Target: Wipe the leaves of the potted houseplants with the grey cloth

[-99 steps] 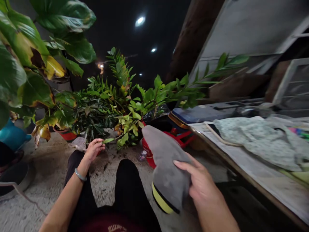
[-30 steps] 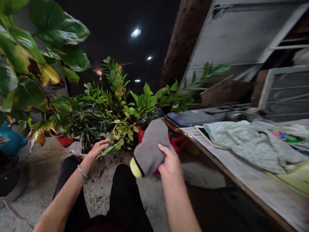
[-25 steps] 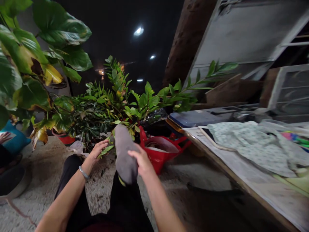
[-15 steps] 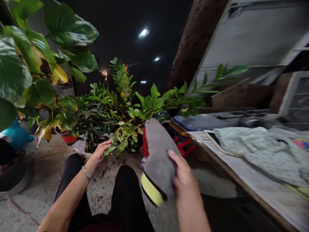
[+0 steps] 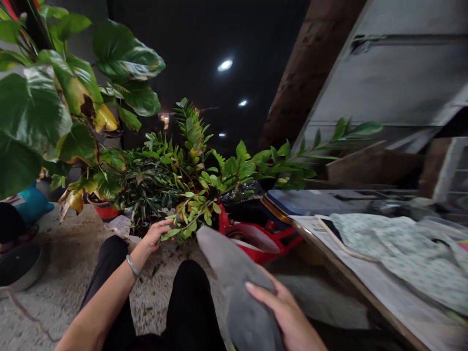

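While the right hand (image 5: 288, 317) gripped a grey cloth (image 5: 234, 287), the left hand (image 5: 156, 233) pinched a leaf (image 5: 171, 233) of the potted plant (image 5: 164, 170).

Right hand (image 5: 288, 317) gripping grey sock (image 5: 234, 287), left hand (image 5: 156, 233) touching leaf (image 5: 171, 233)

arms: bare, no sleeves | left wrist: thin silver bangle (image 5: 133, 266) | legs: black trousers (image 5: 190, 302)
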{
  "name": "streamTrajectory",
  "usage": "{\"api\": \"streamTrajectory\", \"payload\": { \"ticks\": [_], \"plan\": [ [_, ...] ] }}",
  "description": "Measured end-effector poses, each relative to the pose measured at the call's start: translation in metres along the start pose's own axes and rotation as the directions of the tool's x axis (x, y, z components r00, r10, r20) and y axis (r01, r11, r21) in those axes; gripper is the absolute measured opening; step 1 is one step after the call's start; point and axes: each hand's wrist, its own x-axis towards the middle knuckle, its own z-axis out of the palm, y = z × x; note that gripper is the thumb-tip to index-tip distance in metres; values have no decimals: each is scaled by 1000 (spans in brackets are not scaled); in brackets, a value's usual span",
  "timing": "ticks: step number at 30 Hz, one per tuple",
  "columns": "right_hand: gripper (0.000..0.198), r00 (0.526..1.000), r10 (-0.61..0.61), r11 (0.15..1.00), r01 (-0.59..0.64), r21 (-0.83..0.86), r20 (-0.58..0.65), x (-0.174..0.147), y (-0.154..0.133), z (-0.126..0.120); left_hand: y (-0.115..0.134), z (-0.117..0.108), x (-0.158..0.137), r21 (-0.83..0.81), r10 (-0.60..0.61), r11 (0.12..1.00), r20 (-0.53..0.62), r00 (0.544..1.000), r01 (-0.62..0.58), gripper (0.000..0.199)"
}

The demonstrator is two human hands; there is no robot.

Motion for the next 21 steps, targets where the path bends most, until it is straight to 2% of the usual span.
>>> {"api": "streamTrajectory", "payload": {
  "ticks": [2, 4, 6, 9, 12, 15, 16, 18, 20, 21],
  "plan": [
    [55, 987, -32, 997, 42, 62, -154, 9, -15, -8, 2, 2, -1, 15, -4, 1000, -5, 1000, 4, 43],
    [50, 962, -78, 982, 119, 144, -263, 19, -22, -2, 4, 4, -3, 23, -6, 1000, -3, 1000, 7, 44],
    [47, 958, -86, 962, 152, 228, -274, 30, -24, 18, 6, 5, -4, 9, 2, 1000, -6, 1000, -2, 43],
    [48, 961, -70, 909, 171, 380, -266, 50, -28, 63, 6, 7, -6, -31, 11, 999, -16, 1000, -11, 37],
    [48, 979, -79, 870, 159, 467, -186, 64, -32, 112, 2, 11, -6, -55, -3, 998, -11, 1000, 2, 37],
    [45, 995, -80, 947, 59, 315, 57, 53, -20, 135, 0, 13, -5, -52, -1, 999, 54, 999, 4, 36],
    [46, 990, -77, 970, 46, 240, 119, 44, -12, 133, 0, 12, -5, -48, 13, 999, 68, 998, -10, 34],
    [50, 984, -65, 989, 41, 139, 168, 25, 1, 110, 2, 9, -5, -37, 33, 999, 56, 998, -30, 33],
    [54, 995, -45, 993, 34, 112, 94, 12, 4, 66, 4, 5, -5, -25, 24, 999, 18, 1000, -23, 37],
    [54, 999, -39, 993, 38, 114, 8, 9, 0, 39, 4, 4, -4, -16, 12, 1000, 1, 1000, -12, 39]
  ]
}}
